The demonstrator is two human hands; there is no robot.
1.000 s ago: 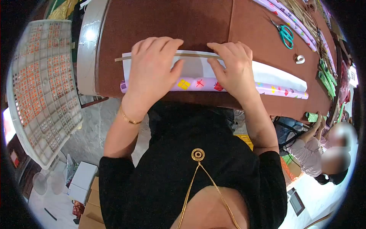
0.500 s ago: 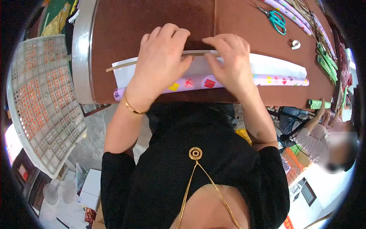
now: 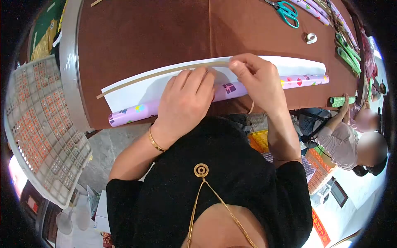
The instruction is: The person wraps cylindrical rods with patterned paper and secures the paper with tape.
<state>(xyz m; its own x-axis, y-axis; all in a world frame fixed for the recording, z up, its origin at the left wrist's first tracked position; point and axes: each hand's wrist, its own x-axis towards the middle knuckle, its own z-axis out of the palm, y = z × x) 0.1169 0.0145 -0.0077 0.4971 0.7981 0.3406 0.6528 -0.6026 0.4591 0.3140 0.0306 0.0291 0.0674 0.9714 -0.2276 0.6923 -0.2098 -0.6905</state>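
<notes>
A roll of purple wrapping paper with gift pictures lies along the table's near edge. Its loose flap shows a white underside. A narrow tan tape strip runs near the flap's far edge, its left end jutting past the paper. My left hand is curled over the paper, fingers together and pressing near the strip. My right hand pinches the tan strip between thumb and forefinger. Right of this pinch, the flap's edge looks white. A thin tan tail hangs below my right hand. My left palm hides part of the roll.
Teal-handled scissors and a small white tape roll lie on the brown tabletop. More purple and green rolls are at the right. A white plastic crate stands left. Another person holds a green roll.
My left hand has moved down and right, over the roll. My right hand has turned and now pinches the strip. The tan tail shows below it, and the whole view has shifted slightly.
</notes>
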